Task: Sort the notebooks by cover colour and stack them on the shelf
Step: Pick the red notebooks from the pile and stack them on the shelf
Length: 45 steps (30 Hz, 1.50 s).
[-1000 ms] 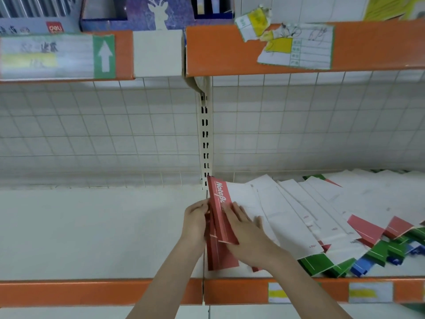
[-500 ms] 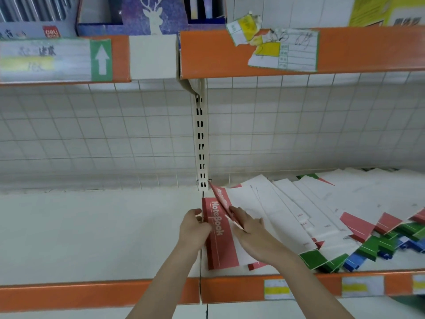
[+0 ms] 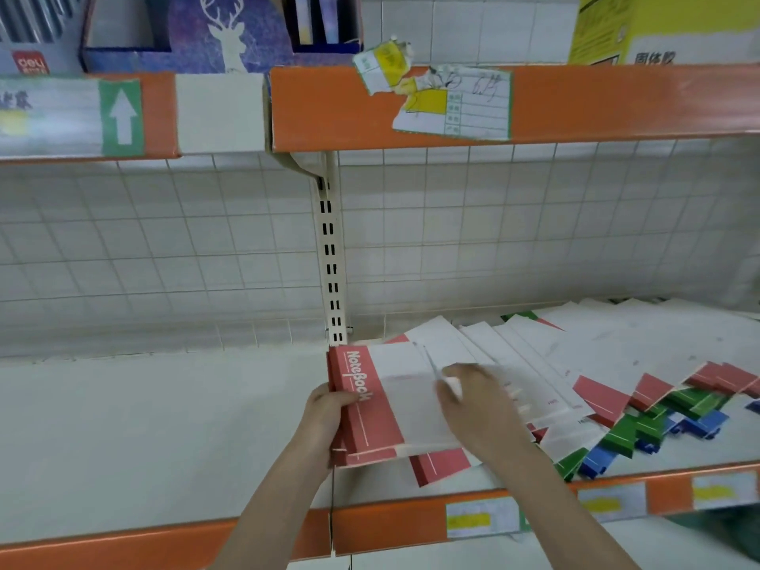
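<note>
A small stack of red notebooks (image 3: pixel 370 409) lies flat on the shelf (image 3: pixel 144 425), just in front of the slotted upright post (image 3: pixel 331 257). Its long side runs front to back, spine to the left. The left hand (image 3: pixel 325 421) grips the spine edge; the right hand (image 3: pixel 473 401), blurred, rests flat on the white cover, fingers spread. To the right, a loose spread of mixed notebooks (image 3: pixel 608 380), red, green and blue, remains unsorted, so the job seems barely begun.

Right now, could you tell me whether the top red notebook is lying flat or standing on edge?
Lying flat: the red notebook shows its whole cover face-up atop the stack, left hand at its spine.
</note>
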{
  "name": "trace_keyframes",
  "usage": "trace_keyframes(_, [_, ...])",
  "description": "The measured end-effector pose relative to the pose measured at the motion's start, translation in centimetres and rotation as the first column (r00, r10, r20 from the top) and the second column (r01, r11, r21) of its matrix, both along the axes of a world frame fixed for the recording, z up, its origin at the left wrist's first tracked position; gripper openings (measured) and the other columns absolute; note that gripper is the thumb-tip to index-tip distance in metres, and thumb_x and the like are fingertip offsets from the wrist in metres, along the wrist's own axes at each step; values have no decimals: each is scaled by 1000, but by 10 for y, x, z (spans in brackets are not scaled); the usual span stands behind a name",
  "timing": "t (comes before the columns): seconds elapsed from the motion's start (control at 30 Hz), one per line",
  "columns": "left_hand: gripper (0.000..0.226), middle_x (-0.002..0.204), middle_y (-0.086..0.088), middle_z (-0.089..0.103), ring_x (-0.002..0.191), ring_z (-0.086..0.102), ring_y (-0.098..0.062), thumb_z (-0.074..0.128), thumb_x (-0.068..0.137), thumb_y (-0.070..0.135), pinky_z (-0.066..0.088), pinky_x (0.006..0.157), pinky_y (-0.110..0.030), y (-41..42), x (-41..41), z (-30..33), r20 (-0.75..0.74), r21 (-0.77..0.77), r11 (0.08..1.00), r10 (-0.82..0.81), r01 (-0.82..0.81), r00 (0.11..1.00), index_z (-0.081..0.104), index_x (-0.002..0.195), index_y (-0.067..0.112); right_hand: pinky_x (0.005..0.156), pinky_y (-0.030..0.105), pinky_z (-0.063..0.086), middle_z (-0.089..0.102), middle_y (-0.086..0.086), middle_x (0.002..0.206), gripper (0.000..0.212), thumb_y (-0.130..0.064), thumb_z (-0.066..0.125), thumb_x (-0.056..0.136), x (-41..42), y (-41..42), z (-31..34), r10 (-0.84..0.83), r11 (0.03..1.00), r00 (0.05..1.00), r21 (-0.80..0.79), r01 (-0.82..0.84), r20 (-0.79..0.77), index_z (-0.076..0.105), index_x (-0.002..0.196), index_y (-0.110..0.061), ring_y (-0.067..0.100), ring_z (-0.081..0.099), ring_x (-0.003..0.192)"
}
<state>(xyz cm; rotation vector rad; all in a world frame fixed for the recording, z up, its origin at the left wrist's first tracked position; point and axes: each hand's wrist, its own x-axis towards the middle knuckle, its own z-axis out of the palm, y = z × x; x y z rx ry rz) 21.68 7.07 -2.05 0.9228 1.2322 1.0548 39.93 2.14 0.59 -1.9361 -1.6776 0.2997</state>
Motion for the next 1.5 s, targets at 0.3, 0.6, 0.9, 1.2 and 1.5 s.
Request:
trace_keyframes(0.3, [22, 106, -6, 62, 88, 60, -19, 48, 96, 24, 50, 81, -35, 2, 31, -17, -467, 140, 983, -38, 117, 884, 48, 112, 10, 87, 33, 47, 47, 8, 119, 40, -13, 51, 90, 20, -11, -3, -138, 985, 977, -86, 153, 160, 38, 128, -15, 25, 50, 104])
trace_keyframes(0.6, [21, 92, 1, 57, 82, 56, -16, 50, 95, 28, 44, 67, -29, 0, 36, -15, -583, 174, 974, -17, 145, 812, 49, 106, 10, 69, 30, 50, 63, 10, 90, 15, -7, 55, 85, 24, 1, -3, -192, 977, 936, -145, 154, -295, 51, 100, -8, 22, 59, 81])
trace_keyframes(0.9, [16, 100, -1, 65, 89, 62, -17, 52, 94, 26, 51, 80, -33, 2, 22, -9, -446, 183, 974, -40, 135, 894, 59, 104, 16, 44, 11, 40, 54, 4, 95, 17, -15, 47, 94, 13, 8, -11, -14, 1000, 824, -27, -2, -566, 41, 110, -17, 7, 49, 67])
trace_keyframes(1.2, [20, 93, 22, 70, 82, 69, -2, 61, 75, 48, 53, 55, -15, -12, 5, 32, 107, 571, 815, 44, -98, 993, 59, 95, 52, 86, 24, 53, 65, -10, 116, 28, -26, 53, 93, -14, 3, -2, 474, 877, 496, 441, -192, -727, 49, 122, -27, 6, 61, 108])
trace_keyframes(1.5, [9, 85, 12, 73, 76, 70, -8, 70, 77, 47, 51, 56, -14, -19, -14, 21, 63, 617, 766, 181, -181, 981, 68, 86, 45, 81, 14, 49, 68, -8, 112, 35, -28, 60, 87, -34, 2, -10, 513, 857, 443, 469, -214, -735, 58, 121, -19, 8, 62, 108])
